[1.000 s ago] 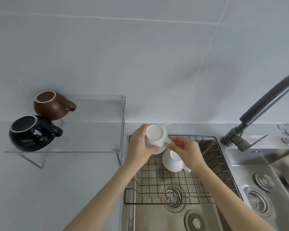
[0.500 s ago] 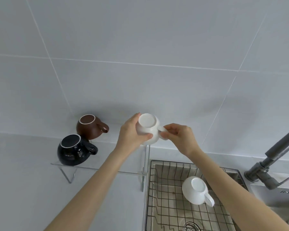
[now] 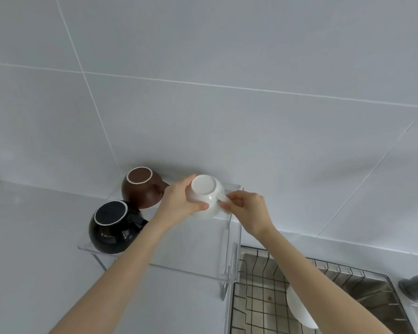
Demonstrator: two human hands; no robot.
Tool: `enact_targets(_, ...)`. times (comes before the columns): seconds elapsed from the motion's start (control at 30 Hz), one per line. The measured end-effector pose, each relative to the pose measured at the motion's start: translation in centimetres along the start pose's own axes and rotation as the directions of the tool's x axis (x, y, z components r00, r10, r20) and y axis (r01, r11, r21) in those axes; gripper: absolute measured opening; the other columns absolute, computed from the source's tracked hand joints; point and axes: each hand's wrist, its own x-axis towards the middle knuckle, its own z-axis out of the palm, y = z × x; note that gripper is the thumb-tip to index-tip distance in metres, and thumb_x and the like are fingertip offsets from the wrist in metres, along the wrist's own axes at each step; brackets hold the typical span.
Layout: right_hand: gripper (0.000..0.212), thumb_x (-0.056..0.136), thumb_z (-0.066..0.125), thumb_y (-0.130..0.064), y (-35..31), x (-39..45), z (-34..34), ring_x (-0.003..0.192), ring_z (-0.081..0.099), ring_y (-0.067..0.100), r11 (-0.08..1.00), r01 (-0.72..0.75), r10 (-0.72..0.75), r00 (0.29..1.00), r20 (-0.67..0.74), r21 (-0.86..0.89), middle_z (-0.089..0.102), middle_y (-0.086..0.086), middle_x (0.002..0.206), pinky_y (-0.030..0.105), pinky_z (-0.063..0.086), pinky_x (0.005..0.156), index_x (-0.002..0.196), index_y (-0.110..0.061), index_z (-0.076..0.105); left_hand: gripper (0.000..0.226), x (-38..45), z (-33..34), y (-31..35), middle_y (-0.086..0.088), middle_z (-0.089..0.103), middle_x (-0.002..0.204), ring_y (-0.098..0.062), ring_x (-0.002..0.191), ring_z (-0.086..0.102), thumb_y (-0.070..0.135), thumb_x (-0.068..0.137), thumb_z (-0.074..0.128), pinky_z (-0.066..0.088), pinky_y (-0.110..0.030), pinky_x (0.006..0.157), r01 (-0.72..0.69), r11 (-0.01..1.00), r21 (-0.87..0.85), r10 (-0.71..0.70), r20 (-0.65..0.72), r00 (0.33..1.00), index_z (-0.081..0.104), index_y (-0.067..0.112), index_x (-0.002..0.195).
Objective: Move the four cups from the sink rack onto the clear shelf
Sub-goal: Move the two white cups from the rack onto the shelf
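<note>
An upside-down white cup [image 3: 206,195] is held over the back right part of the clear shelf [image 3: 203,251]. My left hand [image 3: 179,201] grips its body from the left, and my right hand [image 3: 245,209] pinches its handle from the right. A brown cup [image 3: 140,188] and a black cup [image 3: 112,226] stand upside down on the shelf's left side. Another white cup [image 3: 298,309] lies on the wire sink rack [image 3: 258,292], mostly hidden behind my right forearm.
The shelf stands on a grey counter against a tiled wall. The steel sink [image 3: 372,292] lies to the right, with the base of a grey faucet [image 3: 416,284] at the right edge.
Both hands carried the white cup up out of the sink rack and leftward to above the shelf. The view swung left and up with them.
</note>
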Motion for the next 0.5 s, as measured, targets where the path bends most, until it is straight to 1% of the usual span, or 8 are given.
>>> enact_targets(0.07, 0.012, 0.076, 0.070, -0.024, 0.3, 0.2, 0.3, 0.062, 0.062, 0.000, 1.000, -0.007, 0.007, 1.000, -0.002, -0.010, 0.073, 0.005, 0.077, 0.013, 0.048, 0.062, 0.082, -0.014, 0.071, 0.080, 0.5, 0.2, -0.6, -0.001, 0.058, 0.123, -0.021, 0.122, 0.047, 0.015, 0.060, 0.082, 0.037, -0.029, 0.100, 0.024, 1.000, 0.004, -0.024, 0.023, 0.999, 0.043, 0.015, 0.131)
enact_targets(0.17, 0.015, 0.077, 0.069, -0.021, 0.2, 0.4, 0.4, 0.076, 0.067, 0.019, 0.999, -0.005, 0.005, 1.000, -0.002, -0.050, 0.074, 0.010, 0.085, 0.028, 0.052, 0.074, 0.086, -0.010, 0.070, 0.081, 0.9, 0.2, -1.2, -0.001, 0.056, 0.126, -0.019, 0.123, 0.046, 0.015, 0.060, 0.082, 0.034, -0.023, 0.095, 0.045, 0.999, -0.005, -0.045, 0.035, 0.998, 0.042, 0.014, 0.132)
enact_targets(0.2, 0.015, 0.077, 0.068, -0.020, 0.0, 0.5, 0.4, 0.078, 0.067, 0.021, 0.997, 0.002, -0.001, 1.000, 0.004, -0.075, 0.074, 0.011, 0.086, 0.031, 0.052, 0.076, 0.088, -0.009, 0.070, 0.082, 1.0, 0.2, -1.4, -0.002, 0.056, 0.128, -0.019, 0.124, 0.046, 0.016, 0.060, 0.082, 0.034, -0.024, 0.096, 0.050, 0.999, -0.002, -0.050, 0.038, 0.998, 0.042, 0.014, 0.132)
enact_targets(0.27, 0.017, 0.079, 0.066, -0.018, -0.1, 0.7, 0.4, 0.078, 0.066, 0.022, 0.992, 0.017, -0.014, 1.000, 0.023, -0.125, 0.074, 0.013, 0.087, 0.031, 0.051, 0.076, 0.090, -0.006, 0.069, 0.083, 1.2, 0.3, -1.6, -0.004, 0.055, 0.130, -0.019, 0.124, 0.046, 0.018, 0.060, 0.082, 0.035, -0.025, 0.097, 0.059, 0.998, 0.009, -0.059, 0.042, 0.997, 0.042, 0.014, 0.132)
enact_targets(0.37, 0.017, 0.080, 0.063, -0.017, -0.2, 0.9, 0.4, 0.083, 0.066, 0.025, 0.982, 0.033, -0.025, 0.999, 0.043, -0.187, 0.074, 0.014, 0.088, 0.033, 0.051, 0.077, 0.091, -0.005, 0.067, 0.080, 1.3, 0.4, -1.6, -0.001, 0.057, 0.124, -0.019, 0.121, 0.048, 0.019, 0.061, 0.082, 0.034, -0.022, 0.092, 0.066, 0.997, 0.031, -0.067, 0.047, 0.997, 0.044, 0.014, 0.131)
enact_targets(0.5, 0.015, 0.080, 0.063, -0.016, -0.2, 1.0, 0.5, 0.083, 0.066, 0.029, 0.970, 0.046, -0.033, 0.998, 0.056, -0.240, 0.074, 0.016, 0.085, 0.038, 0.052, 0.079, 0.089, -0.004, 0.067, 0.081, 1.2, 0.5, -1.3, -0.004, 0.055, 0.131, -0.020, 0.123, 0.047, 0.019, 0.061, 0.081, 0.033, -0.022, 0.094, 0.070, 0.997, 0.046, -0.072, 0.048, 0.996, 0.042, 0.014, 0.132)
